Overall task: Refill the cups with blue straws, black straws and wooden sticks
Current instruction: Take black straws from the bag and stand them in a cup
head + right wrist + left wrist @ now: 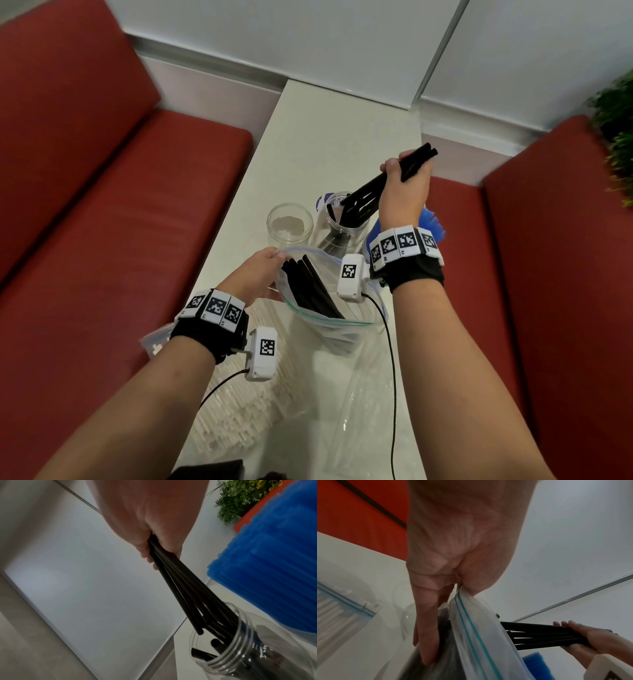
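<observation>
My right hand (404, 174) grips a bundle of black straws (373, 186) (180, 582) (544, 635), tilted, with their lower ends inside a clear cup (346, 233) (228, 660) that holds other black straws. My left hand (260, 274) (453, 574) pinches the rim of an open zip bag (329, 308) (471, 628) with more black straws (308, 284) in it. Left of the cup stands a clear cup (289, 222) with nothing in it. Blue straws (433, 222) (267, 568) stand in a cup right of my right wrist, mostly hidden.
The white table (329, 137) is narrow, with red benches (102, 205) on both sides. A bag of pale wooden sticks (239, 404) (335, 609) lies near the front left. A flat clear bag (363, 394) lies under the open one. A green plant (616, 137) is at far right.
</observation>
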`<state>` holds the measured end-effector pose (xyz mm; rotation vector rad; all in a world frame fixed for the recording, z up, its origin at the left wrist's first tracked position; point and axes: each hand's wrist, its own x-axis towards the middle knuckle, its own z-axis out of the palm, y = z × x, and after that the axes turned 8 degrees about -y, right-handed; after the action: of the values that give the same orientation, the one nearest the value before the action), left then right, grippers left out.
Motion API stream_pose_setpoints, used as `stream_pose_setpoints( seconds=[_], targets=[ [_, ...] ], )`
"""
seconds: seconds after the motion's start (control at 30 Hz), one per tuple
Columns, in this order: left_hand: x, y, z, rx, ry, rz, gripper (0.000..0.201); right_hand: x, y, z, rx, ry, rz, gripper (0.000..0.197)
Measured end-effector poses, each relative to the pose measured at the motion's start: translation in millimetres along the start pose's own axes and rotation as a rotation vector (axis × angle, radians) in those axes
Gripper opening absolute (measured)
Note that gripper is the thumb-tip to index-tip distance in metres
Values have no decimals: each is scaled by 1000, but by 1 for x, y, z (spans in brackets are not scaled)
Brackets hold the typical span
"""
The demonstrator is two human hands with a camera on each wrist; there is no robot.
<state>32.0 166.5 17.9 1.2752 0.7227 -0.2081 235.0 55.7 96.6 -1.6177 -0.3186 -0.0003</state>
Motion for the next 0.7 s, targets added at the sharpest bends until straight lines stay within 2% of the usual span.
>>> stream_pose_setpoints(
  seconds=[0.13,0.23,0.3,0.37,0.47,0.6,0.63,0.7],
  targets=[
    [2,-2,-1,2,-3,-13,28,-3,11,9,-103,-112,80,18],
    [2,-1,0,0,-8,-15,28,-9,18,13,-161,-225,188,30],
    [1,-1,0,1,-14,-14,28,-12,17,12,-132,-232,137,33],
    [1,-1,-1,4,-12,-15,28,-14,15,12,-170,-234,16,35],
    [0,-2,-1,5,-9,-17,28,-23,22,17,-444,-412,-106,46],
    [-3,-3,2,15,-22,-20,28,-40,45,23,-1032,-845,10,52],
    [-4,-3,2,19,-27,-18,28,-42,45,23,-1070,-879,27,51],
    [-7,-2,3,21,-31,-15,27,-42,34,20,-1012,-798,-41,44]
  ],
)
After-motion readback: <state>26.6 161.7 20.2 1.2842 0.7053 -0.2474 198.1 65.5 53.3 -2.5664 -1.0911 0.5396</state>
